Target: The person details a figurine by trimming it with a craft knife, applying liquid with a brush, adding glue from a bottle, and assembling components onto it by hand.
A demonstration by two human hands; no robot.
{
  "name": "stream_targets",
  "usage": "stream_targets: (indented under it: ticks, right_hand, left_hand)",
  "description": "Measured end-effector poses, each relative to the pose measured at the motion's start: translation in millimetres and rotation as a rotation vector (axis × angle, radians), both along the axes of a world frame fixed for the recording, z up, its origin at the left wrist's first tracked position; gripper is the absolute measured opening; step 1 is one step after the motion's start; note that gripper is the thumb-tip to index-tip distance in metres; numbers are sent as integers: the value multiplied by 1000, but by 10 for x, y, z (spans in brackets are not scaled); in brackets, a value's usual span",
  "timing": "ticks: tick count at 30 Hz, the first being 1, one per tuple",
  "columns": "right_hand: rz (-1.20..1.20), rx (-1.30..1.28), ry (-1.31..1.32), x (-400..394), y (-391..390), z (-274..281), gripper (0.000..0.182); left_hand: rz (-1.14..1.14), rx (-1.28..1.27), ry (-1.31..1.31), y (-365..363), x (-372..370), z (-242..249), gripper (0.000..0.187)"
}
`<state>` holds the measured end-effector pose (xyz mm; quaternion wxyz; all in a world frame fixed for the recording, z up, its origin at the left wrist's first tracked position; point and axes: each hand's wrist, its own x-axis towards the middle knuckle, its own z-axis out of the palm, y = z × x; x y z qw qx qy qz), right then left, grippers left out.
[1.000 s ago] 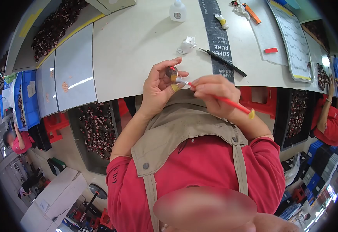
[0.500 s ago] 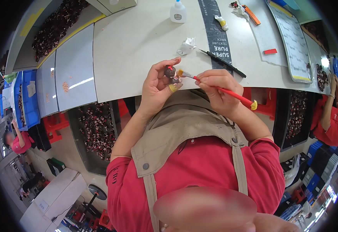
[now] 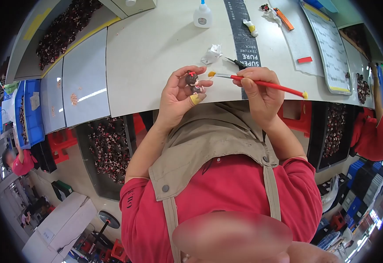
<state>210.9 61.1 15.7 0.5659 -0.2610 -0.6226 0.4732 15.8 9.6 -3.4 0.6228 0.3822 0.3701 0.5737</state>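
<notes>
A small dark-haired figurine with a red bow is held upright between the fingers and thumb of my left hand; yellow tape wraps the thumb. My right hand grips a red-handled brush whose yellowish bristles point left, a short gap from the figurine. Just beyond the hands, a crumpled white tissue lies on the table. A black pen-like tool rests behind my right hand, which partly covers it.
A white bottle stands at the back. To the right lie a yellow-banded tube, an orange tool, a red piece and a framed sheet. Crates of small parts flank my body. Other people are at both sides.
My right hand has moved right and up, taking the brush away from the figurine and turning it nearer to level. The figurine has turned slightly in my left hand, showing more of its face.
</notes>
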Motion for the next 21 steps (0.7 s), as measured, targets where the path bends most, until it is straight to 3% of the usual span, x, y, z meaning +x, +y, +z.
stream_targets:
  ticks: [12,15,18,21]
  right_hand:
    - [83,-49,31,-172,-51,80,9]
    - [-30,22,-71,-193,52,43,7]
    - [-220,-98,4,18,269,249,8]
    - [-370,-114,-313,388,559,330,20]
  left_hand:
    - [23,8,49,-7,13,-1,52]
    - [24,7,54,-5,51,-3,53]
    - [44,6,65,-6,53,-13,53]
    - [56,1,70,3,56,1,53]
